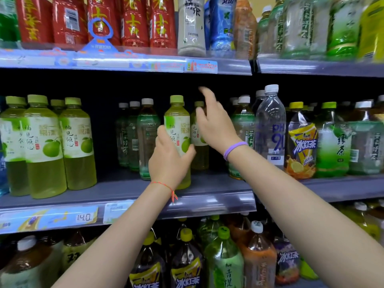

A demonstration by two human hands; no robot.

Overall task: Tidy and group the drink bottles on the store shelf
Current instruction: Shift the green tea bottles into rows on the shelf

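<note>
Step in hand: regrouping pomelo drinks. Left hand [169, 161] clamped on pomelo bottle [177, 129], mid-shelf [124, 190]; right hand [214, 121] open, fingers spread, at second pomelo bottle [198, 142] behind. Next: carry toward matching group [45, 146] at 9 o'clock.

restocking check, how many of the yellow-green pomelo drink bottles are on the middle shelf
6 visible: four grouped at the far left, one gripped by the left hand at centre, one behind the right hand beside it. More may hide behind.

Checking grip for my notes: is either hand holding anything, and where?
Left hand grips the pomelo drink bottle around its lower body; right hand holds nothing.
</note>
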